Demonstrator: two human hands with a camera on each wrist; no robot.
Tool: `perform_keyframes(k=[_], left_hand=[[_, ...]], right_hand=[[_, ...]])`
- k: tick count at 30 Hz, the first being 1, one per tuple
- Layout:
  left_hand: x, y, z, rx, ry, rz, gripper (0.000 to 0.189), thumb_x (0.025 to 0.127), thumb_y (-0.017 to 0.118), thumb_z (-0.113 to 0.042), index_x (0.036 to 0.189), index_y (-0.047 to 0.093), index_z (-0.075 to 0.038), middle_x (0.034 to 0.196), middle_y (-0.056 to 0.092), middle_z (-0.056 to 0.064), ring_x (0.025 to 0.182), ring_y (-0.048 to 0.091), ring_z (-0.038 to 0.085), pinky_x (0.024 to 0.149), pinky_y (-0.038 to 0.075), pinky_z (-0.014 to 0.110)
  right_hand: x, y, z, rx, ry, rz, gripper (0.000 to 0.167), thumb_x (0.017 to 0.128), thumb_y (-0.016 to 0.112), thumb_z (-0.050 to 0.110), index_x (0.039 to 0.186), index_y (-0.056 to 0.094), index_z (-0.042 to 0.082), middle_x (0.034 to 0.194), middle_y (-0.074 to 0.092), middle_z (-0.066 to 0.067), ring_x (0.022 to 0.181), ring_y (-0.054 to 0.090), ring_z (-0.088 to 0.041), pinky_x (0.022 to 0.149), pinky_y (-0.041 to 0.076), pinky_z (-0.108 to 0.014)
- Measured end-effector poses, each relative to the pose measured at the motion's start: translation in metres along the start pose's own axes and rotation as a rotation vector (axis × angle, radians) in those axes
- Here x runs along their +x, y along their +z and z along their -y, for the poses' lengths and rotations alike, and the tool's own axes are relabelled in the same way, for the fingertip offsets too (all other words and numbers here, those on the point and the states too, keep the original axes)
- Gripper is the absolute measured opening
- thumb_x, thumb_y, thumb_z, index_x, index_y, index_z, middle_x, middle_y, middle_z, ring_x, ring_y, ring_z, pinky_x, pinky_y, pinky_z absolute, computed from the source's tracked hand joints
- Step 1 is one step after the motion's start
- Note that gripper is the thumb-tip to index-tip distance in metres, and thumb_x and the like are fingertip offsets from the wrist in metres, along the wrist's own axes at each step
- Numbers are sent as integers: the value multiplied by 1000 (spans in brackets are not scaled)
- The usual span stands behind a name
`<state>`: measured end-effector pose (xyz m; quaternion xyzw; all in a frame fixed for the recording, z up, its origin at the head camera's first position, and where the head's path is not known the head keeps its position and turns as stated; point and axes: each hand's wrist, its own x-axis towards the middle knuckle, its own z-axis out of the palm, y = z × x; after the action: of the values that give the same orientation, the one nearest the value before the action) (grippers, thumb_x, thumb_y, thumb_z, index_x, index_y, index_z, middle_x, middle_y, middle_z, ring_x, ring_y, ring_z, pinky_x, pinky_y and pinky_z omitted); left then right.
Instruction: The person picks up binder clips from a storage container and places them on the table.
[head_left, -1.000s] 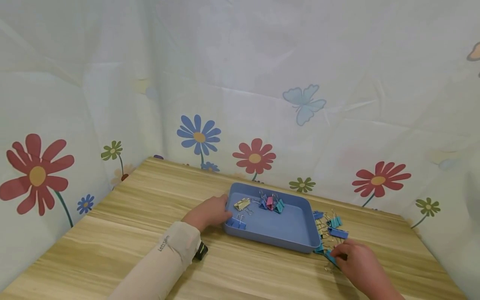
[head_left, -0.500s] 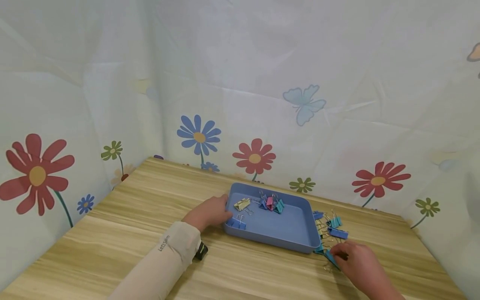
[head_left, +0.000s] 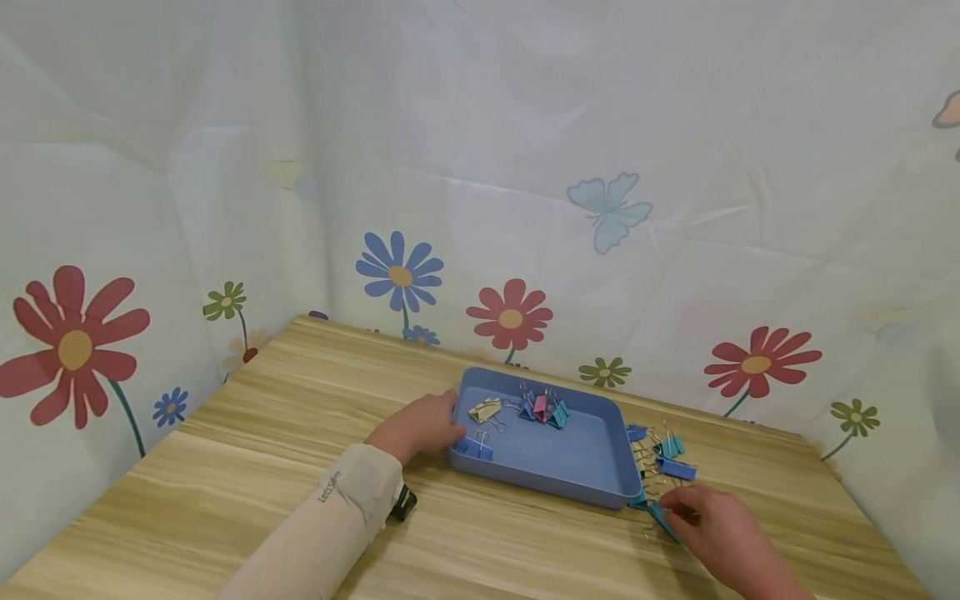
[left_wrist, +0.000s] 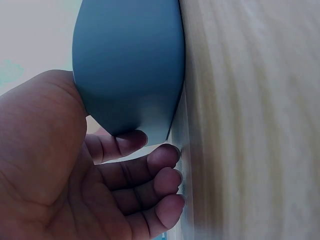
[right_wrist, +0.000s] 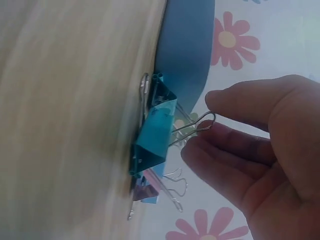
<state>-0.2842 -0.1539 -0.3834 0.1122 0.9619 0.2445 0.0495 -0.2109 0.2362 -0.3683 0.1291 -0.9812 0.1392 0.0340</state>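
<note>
My left hand (head_left: 422, 427) holds the near-left rim of a shallow blue tray (head_left: 555, 483); its thumb and index finger lie at the tray wall in the left wrist view, the other fingers curled below. Inside the tray are several binder clips, among them a yellow one (head_left: 485, 408), a pink one (head_left: 540, 407) and a blue one (head_left: 477, 450). Off the tray's right end, my right hand (head_left: 712, 529) pinches a wire handle of a teal binder clip (right_wrist: 156, 130) between thumb and fingers. That clip lies on its side close against the table.
More blue, teal and yellow binder clips, including a blue one (head_left: 677, 467), cluster along the tray's right wall. A black object (head_left: 403, 503) shows beside the left cuff. The wooden table (head_left: 300, 400) meets a flowered curtain (head_left: 465, 167) behind.
</note>
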Motion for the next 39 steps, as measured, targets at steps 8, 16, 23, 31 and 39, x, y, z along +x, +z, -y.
perform_keyframes(k=[8,16,23,31,39], left_hand=[[-2,-2,0,5,8,5,66,91,53,-26,145,34,5,138,54,19,98,54,21,98,45,40],[1,0,1,19,7,5,67,91,52,-27,146,33,5,142,51,19,102,55,20,103,43,41],[2,1,2,12,4,3,66,90,52,-27,146,34,4,140,52,18,99,54,21,101,44,40],[0,2,1,6,3,2,65,90,53,-27,145,35,4,140,53,18,101,55,21,103,43,41],[0,1,2,6,-1,-2,66,91,53,-27,146,35,3,141,52,17,101,54,21,103,43,41]], right_hand=[[-1,-6,6,-57,-58,-80,4,85,70,16,88,73,15,82,61,5,70,53,-5,62,49,-23],[-1,-9,14,-73,-75,-111,5,84,72,18,88,73,14,84,61,6,71,56,-5,64,52,-24],[3,-10,20,-6,-79,-123,16,82,75,20,96,73,13,94,65,0,77,61,-11,66,55,-29],[7,-9,26,127,-75,-156,35,82,75,23,113,69,10,112,68,-11,95,69,-29,75,57,-40],[16,-8,33,300,-24,-144,45,84,74,30,123,63,12,122,65,-15,104,67,-30,81,57,-36]])
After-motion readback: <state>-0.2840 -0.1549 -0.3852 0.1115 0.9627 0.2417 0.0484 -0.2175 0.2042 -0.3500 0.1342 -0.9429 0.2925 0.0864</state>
